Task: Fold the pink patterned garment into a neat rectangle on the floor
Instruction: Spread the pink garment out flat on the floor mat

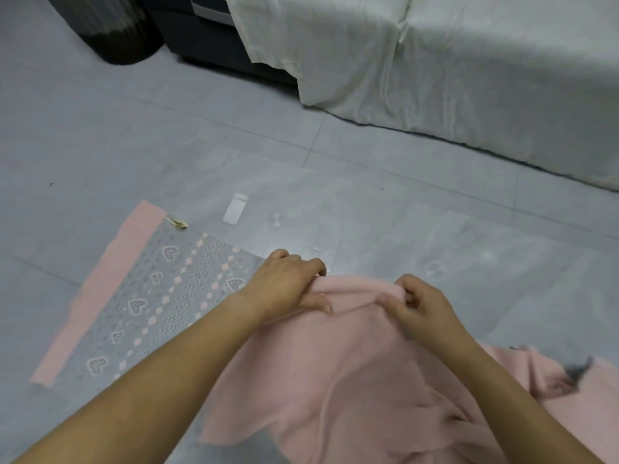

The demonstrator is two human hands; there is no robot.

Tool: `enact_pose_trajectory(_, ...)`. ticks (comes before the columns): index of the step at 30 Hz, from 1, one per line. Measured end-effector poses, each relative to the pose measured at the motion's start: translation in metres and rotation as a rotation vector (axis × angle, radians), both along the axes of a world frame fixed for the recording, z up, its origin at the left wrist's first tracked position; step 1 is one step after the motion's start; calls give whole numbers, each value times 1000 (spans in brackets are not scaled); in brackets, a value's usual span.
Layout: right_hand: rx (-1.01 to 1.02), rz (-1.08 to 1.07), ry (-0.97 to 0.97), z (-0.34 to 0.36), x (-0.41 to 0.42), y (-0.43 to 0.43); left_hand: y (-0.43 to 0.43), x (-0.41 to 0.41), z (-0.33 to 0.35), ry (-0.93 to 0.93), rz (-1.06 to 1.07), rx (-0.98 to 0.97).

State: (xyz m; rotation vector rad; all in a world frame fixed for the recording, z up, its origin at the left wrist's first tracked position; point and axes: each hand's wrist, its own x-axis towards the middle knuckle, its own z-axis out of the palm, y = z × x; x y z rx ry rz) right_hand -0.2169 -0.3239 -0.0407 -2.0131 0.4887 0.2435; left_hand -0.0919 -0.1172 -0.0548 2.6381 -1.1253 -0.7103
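Observation:
A plain pink garment [355, 373] lies crumpled on the grey tiled floor in front of me, its far edge lifted. My left hand [284, 283] pinches that far edge on the left, and my right hand [422, 306] pinches the same edge about a hand's width to the right. To the left lies a flat piece [160, 296] with a grey heart-and-diamond pattern and a pink border. Part of it runs under my left forearm. Whether it is one garment with the pink cloth I cannot tell.
A bed draped in a white sheet [452, 78] fills the upper right. A dark bin [110, 28] and a dark furniture base [214, 45] stand at the upper left. A clear plastic bag [301, 209] with a white label lies on the floor beyond my hands.

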Motion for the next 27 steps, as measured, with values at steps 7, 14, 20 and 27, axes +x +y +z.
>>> enact_pose_trajectory(7, -696, 189, 25, -3, 2, -20, -15, -8, -16, -77, 259, -230)
enact_pose_trajectory(14, -896, 240, 327, -38, -2, -27, -28, -74, -46, -99, 566, -140)
enact_pose_trajectory(20, -953, 313, -64, -38, -3, 7, 29, -162, -49, -90, 830, -115)
enact_pose_trajectory(27, -937, 592, -47, -34, -1, 19, 49, -262, -43, -43, 1322, -58)
